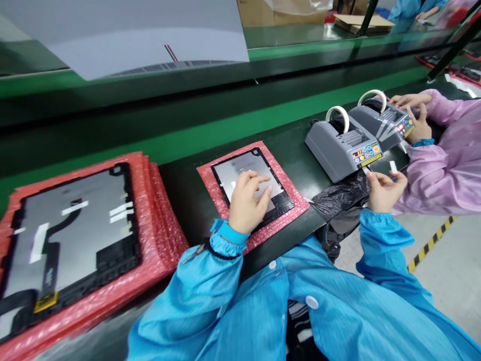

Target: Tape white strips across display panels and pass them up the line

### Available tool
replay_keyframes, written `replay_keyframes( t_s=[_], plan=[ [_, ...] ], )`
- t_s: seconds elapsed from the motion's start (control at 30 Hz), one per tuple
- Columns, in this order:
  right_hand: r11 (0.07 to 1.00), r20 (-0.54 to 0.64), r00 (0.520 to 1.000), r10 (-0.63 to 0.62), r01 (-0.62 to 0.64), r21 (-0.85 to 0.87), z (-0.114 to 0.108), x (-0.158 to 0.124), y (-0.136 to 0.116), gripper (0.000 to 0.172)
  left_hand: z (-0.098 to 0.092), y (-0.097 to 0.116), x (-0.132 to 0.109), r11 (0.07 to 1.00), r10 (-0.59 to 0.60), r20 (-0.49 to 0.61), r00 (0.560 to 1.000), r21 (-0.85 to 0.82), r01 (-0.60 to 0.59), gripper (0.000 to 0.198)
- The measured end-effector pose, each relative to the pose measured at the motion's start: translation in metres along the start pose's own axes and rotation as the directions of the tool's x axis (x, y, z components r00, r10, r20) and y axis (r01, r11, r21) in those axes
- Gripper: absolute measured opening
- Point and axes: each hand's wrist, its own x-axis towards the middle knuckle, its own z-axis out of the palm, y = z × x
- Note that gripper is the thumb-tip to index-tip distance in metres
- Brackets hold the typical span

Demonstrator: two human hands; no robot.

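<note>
My left hand (248,201) is over a flat silver screen panel (246,168) with a black frame, fingers bent and apart, nothing held in them. Under that panel lies a red bubble-wrap sheet (296,210). At the front of the nearer grey tape dispenser (334,150), my right hand (385,193) pinches a small white piece of tape (366,171) between thumb and finger. Another short white tape strip (393,166) sticks up from a fingertip of this hand. Part of the panel is hidden behind my left hand.
To the left stands a stack of bubble-wrap sheets (161,235) with a larger-looking taped panel (82,225) on top. A co-worker in a pink sleeve (443,150) works at the second dispenser (379,113). A black plastic bag (338,200) hangs at the bench edge.
</note>
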Motion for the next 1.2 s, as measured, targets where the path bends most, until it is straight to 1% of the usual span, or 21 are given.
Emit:
replay_keyframes(
  t_s=[0.03,0.07,0.1,0.13,0.17,0.2,0.27,0.3,0.33,0.4,0.47,0.53,0.57,0.6,0.67,0.73,0.77,0.87,0.93,1.07,1.2],
  plan=[
    [0.999,0.028,0.999,-0.030,0.030,-0.015,-0.002,-0.006,-0.008,0.060,0.000,0.003,0.000,0.999,0.004,0.035,0.999,-0.044,-0.002,0.017],
    [0.998,0.081,0.996,-0.047,0.049,-0.028,-0.003,-0.012,-0.017,0.059,0.000,0.007,0.001,0.996,0.010,0.072,0.997,-0.088,-0.004,0.018],
    [0.998,0.161,0.986,-0.048,0.055,-0.036,-0.002,-0.020,-0.027,0.057,0.001,0.012,0.003,0.992,0.018,0.109,0.994,-0.129,-0.004,0.018],
    [0.998,0.262,0.964,-0.038,0.050,-0.039,0.000,-0.027,-0.036,0.056,0.003,0.016,0.004,0.986,0.024,0.143,0.990,-0.166,0.000,0.019],
    [0.999,0.372,0.928,-0.022,0.039,-0.038,0.004,-0.034,-0.045,0.056,0.005,0.020,0.007,0.980,0.028,0.172,0.985,-0.198,0.007,0.020],
    [0.999,0.478,0.879,-0.008,0.027,-0.034,0.011,-0.041,-0.053,0.055,0.007,0.024,0.009,0.974,0.033,0.195,0.980,-0.226,0.012,0.021],
    [1.000,0.650,0.760,0.009,0.012,-0.027,0.027,-0.052,-0.063,0.053,0.010,0.029,0.014,0.962,0.047,0.225,0.973,-0.271,0.016,0.022],
    [1.000,0.709,0.705,0.011,0.012,-0.027,0.036,-0.057,-0.067,0.052,0.010,0.030,0.015,0.957,0.056,0.234,0.971,-0.289,0.015,0.023],
    [0.999,0.753,0.658,0.010,0.019,-0.030,0.046,-0.061,-0.069,0.052,0.010,0.030,0.016,0.953,0.060,0.235,0.970,-0.302,0.014,0.023],
    [0.999,0.815,0.579,0.004,0.037,-0.031,0.063,-0.068,-0.072,0.051,0.007,0.029,0.016,0.948,0.057,0.231,0.971,-0.319,0.020,0.022],
    [0.999,0.859,0.513,-0.007,0.046,-0.019,0.076,-0.074,-0.072,0.052,0.003,0.025,0.013,0.944,0.044,0.222,0.974,-0.330,0.032,0.019],
    [1.000,0.888,0.459,0.000,0.015,-0.008,0.086,-0.077,-0.072,0.053,0.000,0.020,0.010,0.938,0.013,0.204,0.979,-0.341,0.058,0.020],
    [1.000,0.894,0.448,0.012,-0.016,-0.005,0.090,-0.077,-0.071,0.053,-0.001,0.017,0.009,0.935,-0.018,0.187,0.982,-0.344,0.082,0.020],
    [0.999,0.892,0.451,0.025,-0.049,-0.003,0.094,-0.077,-0.069,0.054,-0.002,0.014,0.008,0.931,-0.060,0.164,0.985,-0.347,0.115,0.020],
    [0.994,0.873,0.486,0.043,-0.107,0.011,0.100,-0.075,-0.065,0.056,-0.002,0.008,0.008,0.916,-0.157,0.137,0.978,-0.349,0.196,0.019],
    [0.990,0.857,0.514,0.052,-0.139,0.023,0.106,-0.073,-0.061,0.058,0.000,0.004,0.008,0.897,-0.232,0.145,0.962,-0.350,0.269,0.019],
    [0.988,0.859,0.509,0.058,-0.151,0.022,0.109,-0.072,-0.060,0.059,0.000,0.002,0.009,0.890,-0.254,0.156,0.954,-0.350,0.294,0.019],
    [0.982,0.889,0.452,0.080,-0.189,0.007,0.116,-0.074,-0.056,0.059,0.001,0.000,0.010,0.875,-0.282,0.176,0.943,-0.356,0.328,0.021],
    [0.979,0.903,0.423,0.080,-0.204,0.009,0.121,-0.076,-0.055,0.058,0.002,0.000,0.010,0.870,-0.286,0.179,0.941,-0.363,0.333,0.024],
    [0.979,0.907,0.411,0.091,-0.205,-0.006,0.129,-0.076,-0.050,0.058,0.002,-0.001,0.013,0.869,-0.315,0.182,0.932,-0.339,0.360,0.023],
    [0.979,0.898,0.416,0.146,-0.189,-0.071,0.143,-0.070,-0.038,0.060,0.010,-0.009,0.022,0.880,-0.374,0.190,0.908,-0.237,0.412,0.019]
  ],
)
